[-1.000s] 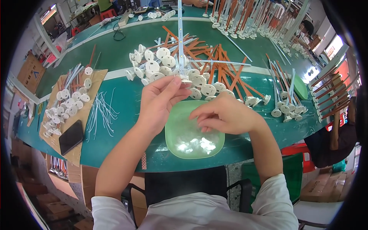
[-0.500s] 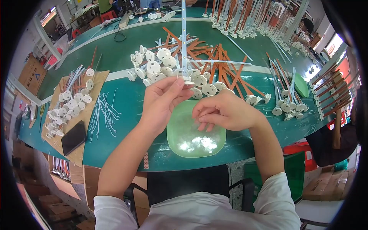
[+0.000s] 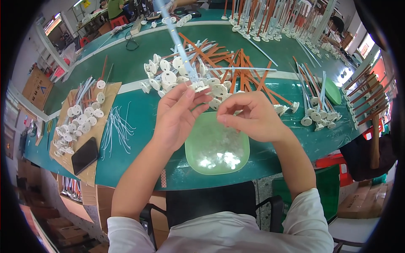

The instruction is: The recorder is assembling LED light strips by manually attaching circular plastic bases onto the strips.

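My left hand (image 3: 179, 114) pinches the white round base of a long pale rod (image 3: 179, 44) that leans away up and to the left. My right hand (image 3: 252, 116) is beside it with fingertips pinched close to the base; whether it holds a small part is hidden. Both hands hover over a light green bowl (image 3: 192, 152) with small clear parts in it, at the near edge of the green table (image 3: 139, 114). Just beyond the hands lies a heap of white round bases and orange rods (image 3: 219, 67).
A cardboard sheet (image 3: 112, 90) at the left carries several white bases with rods, and a black phone (image 3: 85, 155) lies by it. White thin ties (image 3: 114, 128) lie loose beside it. More rods with bases (image 3: 316, 101) lie at the right, next to a green lid (image 3: 332, 91).
The rod in my left hand has tilted from nearly upright to leaning left. My right hand has moved slightly up beside the base.
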Motion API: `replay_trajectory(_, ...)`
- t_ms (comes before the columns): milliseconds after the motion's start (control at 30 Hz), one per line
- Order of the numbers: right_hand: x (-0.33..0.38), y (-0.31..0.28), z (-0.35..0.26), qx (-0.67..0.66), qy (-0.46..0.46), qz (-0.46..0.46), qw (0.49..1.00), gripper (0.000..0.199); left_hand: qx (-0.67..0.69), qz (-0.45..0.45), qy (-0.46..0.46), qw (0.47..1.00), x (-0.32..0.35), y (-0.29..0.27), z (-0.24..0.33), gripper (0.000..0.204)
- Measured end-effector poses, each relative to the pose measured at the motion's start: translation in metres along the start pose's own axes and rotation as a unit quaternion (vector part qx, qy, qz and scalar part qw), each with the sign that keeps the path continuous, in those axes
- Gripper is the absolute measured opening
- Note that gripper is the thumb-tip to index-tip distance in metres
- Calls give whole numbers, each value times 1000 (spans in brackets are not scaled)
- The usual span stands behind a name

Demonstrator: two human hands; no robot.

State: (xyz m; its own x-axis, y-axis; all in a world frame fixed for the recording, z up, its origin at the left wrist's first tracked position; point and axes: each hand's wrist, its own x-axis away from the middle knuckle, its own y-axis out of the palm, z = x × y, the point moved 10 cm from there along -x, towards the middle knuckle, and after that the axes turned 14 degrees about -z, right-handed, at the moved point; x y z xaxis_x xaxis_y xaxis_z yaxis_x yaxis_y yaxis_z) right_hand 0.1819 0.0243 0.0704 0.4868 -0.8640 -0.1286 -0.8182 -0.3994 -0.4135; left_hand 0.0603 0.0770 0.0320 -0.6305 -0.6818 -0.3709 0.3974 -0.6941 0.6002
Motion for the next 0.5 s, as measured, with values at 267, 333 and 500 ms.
replay_trajectory(267, -1, 4, 13, -189, 25, -3, 982, 8, -45, -23, -20, 999, 0, 5, -2, 31)
replay_trajectory(333, 0, 2, 13, -177, 23, 11, 984, 7, -46, -31, -23, 998, 0, 9, -3, 32)
replay_trajectory(500, -2, -4, 8, -106, -25, 50, 993, 7, -67, -44, -33, 996, 3, 13, -4, 34)
